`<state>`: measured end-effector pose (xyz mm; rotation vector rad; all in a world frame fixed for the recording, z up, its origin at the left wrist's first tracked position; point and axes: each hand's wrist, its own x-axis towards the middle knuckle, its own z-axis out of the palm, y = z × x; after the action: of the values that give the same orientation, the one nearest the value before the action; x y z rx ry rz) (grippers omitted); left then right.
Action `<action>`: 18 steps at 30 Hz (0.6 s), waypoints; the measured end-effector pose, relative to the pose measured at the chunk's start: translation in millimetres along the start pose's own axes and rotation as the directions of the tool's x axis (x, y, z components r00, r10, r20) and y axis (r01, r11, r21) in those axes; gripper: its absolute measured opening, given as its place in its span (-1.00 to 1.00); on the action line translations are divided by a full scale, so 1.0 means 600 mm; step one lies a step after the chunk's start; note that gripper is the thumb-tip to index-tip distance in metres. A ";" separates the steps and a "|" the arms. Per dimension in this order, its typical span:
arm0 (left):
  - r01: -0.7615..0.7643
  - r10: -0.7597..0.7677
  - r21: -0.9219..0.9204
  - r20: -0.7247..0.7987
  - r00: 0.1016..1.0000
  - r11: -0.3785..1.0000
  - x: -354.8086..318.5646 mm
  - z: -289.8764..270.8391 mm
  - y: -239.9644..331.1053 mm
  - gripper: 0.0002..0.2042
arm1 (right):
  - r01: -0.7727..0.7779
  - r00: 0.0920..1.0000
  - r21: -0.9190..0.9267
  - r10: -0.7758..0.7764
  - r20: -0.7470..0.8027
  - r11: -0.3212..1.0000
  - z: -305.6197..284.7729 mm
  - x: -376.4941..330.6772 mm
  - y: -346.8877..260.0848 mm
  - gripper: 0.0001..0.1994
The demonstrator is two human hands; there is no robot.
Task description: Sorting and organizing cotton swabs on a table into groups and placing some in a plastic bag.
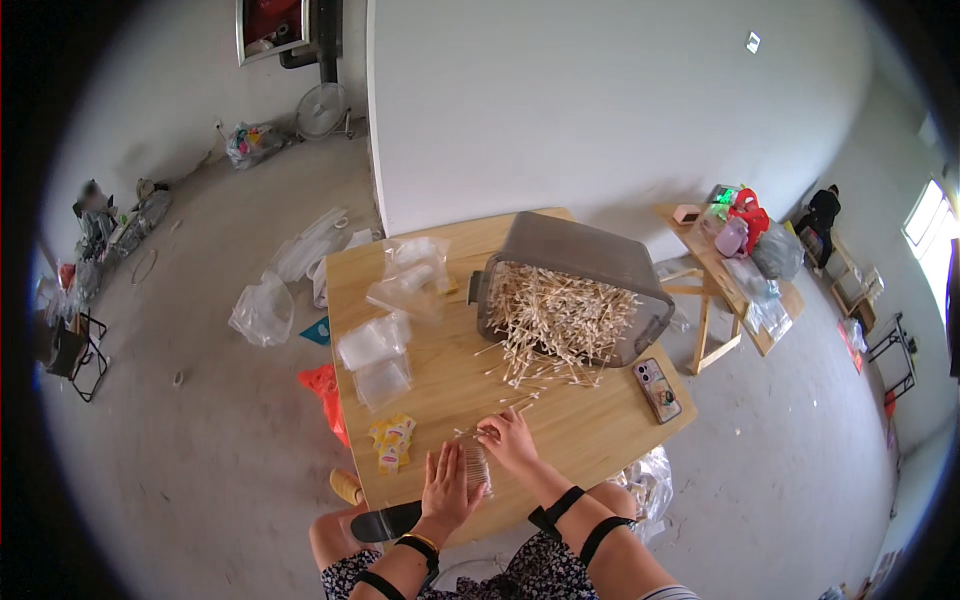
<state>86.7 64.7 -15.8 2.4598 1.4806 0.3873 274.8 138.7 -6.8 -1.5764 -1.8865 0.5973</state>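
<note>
A low bundle of cotton swabs (477, 468) lies near the front edge of the wooden table (560, 440). My left hand (447, 490) holds it from the left, fingers straight along its side and the thumb at its near end. Just beyond the bundle, my right hand (510, 440) is closed in a pinch on cotton swabs, whose thin tips stick out past the fingers. A few loose swabs lie beyond that hand. Farther back, a grey plastic bin (570, 245) rests on its side, and a large heap of cotton swabs (560, 315) spills from its mouth onto the tabletop.
Clear plastic bags (375, 345) and yellow-and-white packets (392, 440) lie on the table's left side. A phone (657, 390) lies at the right edge. A second wooden table (715, 265) with bags stands behind right. More plastic bags (265, 310) are on the floor at left.
</note>
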 end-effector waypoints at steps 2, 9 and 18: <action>-0.010 0.010 0.013 -0.009 1.000 1.000 -0.003 0.001 -0.004 -0.16 | 0.018 1.000 -0.018 -0.018 0.000 1.000 -0.006 0.002 -0.004 -0.71; -0.021 0.021 0.002 -0.043 0.999 1.000 -0.004 -0.009 -0.003 -0.10 | 0.003 0.999 -0.089 0.000 0.032 0.996 -0.027 0.007 0.011 -0.62; -0.084 0.084 0.098 0.009 0.996 0.992 0.089 -0.008 -0.024 -0.27 | -0.027 1.000 -0.113 0.026 -0.016 0.993 -0.030 0.002 0.044 -0.68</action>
<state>97.2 119.3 -10.6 2.6045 1.4297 0.3308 305.8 144.5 -11.6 -1.6752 -1.9213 0.4964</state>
